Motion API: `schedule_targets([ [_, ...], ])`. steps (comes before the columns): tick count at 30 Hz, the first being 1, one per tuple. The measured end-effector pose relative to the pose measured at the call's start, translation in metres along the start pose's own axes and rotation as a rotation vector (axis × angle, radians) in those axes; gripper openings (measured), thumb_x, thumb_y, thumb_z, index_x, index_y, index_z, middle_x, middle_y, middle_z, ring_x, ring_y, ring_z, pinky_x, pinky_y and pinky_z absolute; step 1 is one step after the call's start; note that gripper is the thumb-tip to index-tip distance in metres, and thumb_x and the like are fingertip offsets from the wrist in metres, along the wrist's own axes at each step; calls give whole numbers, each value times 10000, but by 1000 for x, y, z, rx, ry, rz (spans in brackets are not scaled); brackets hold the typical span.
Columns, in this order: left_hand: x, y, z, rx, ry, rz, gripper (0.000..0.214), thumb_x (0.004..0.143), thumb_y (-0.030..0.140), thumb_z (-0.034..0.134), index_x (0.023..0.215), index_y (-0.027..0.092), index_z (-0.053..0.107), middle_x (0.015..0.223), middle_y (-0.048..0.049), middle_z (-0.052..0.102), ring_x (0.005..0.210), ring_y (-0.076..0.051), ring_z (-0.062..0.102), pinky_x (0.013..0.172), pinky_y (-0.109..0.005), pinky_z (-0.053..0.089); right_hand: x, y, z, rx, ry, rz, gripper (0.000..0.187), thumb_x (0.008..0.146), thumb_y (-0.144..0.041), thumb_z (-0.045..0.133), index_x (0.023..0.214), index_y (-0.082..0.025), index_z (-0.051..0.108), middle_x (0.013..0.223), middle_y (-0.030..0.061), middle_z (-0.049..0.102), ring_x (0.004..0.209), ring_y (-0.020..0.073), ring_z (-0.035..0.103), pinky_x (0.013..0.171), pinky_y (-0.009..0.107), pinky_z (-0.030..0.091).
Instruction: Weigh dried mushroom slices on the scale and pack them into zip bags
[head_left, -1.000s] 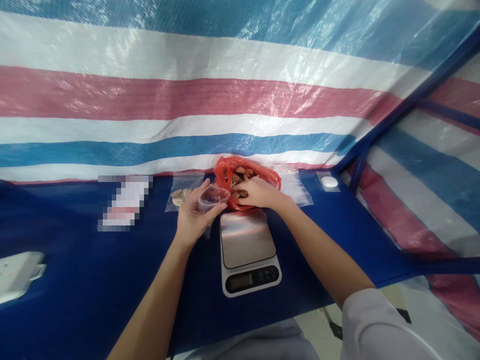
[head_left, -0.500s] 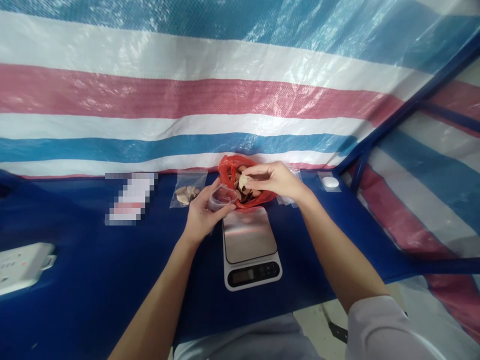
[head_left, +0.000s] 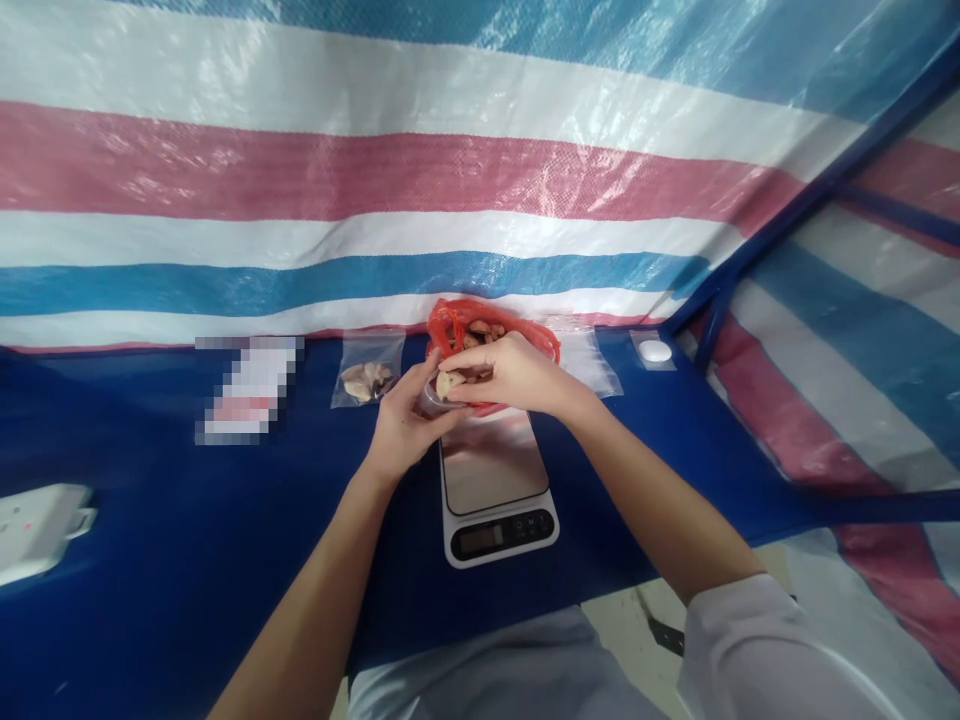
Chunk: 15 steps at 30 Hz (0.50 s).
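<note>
Near the centre of the frame, the left hand (head_left: 399,428) holds a clear plastic cup (head_left: 433,399), its fingers curved round the side, thumb toward the front. Just right of it, the right hand (head_left: 525,376) has its fingers closed on a pale, dried-looking piece (head_left: 447,384), pinched at the cup's mouth; whether the piece touches the rim cannot be told.

Behind the right hand, a red plastic bag (head_left: 444,318) stands open, with brown pieces (head_left: 484,329) inside. In front of it, at lower centre, sits a white kitchen scale (head_left: 496,470) with a shiny plate; the display is too dim to read.

Left of the cup lies a clear bag (head_left: 381,350) with pale pieces (head_left: 364,382) in it. Right of the red bag are flat clear bags (head_left: 592,365), and farther right a white round object (head_left: 655,351) on a small clear packet. A blurred-out sheet (head_left: 255,392) and, at the left edge, a white power strip (head_left: 37,530) also rest on the blue bench (head_left: 187,560).
</note>
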<state>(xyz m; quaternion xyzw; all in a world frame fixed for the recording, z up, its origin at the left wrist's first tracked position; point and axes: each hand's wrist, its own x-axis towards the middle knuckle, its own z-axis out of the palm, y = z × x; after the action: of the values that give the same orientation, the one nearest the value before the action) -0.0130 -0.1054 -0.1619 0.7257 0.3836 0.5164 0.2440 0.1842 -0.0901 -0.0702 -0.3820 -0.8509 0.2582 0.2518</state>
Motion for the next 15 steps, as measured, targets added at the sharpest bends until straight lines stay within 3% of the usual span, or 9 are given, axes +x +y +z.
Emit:
schedule_targets([
  [7, 0, -3, 0, 9, 31, -45, 840, 746, 544, 833, 1455, 187, 560, 1261, -119, 717, 1143, -286, 696, 1022, -423, 562, 5, -9, 7, -166, -31, 15, 168, 917, -322, 678, 992, -210, 779, 762, -10, 687, 683, 125, 536, 693, 268, 359],
  [15, -1, -9, 1, -39, 52, -72, 942, 723, 625, 816, 1490, 169, 515, 1377, -159, 660, 1254, -323, 646, 1091, -455, 521, 4, -12, 8, -187, -31, 11, 174, 916, -307, 690, 1058, -258, 778, 816, -9, 698, 763, 152, 596, 687, 273, 358],
])
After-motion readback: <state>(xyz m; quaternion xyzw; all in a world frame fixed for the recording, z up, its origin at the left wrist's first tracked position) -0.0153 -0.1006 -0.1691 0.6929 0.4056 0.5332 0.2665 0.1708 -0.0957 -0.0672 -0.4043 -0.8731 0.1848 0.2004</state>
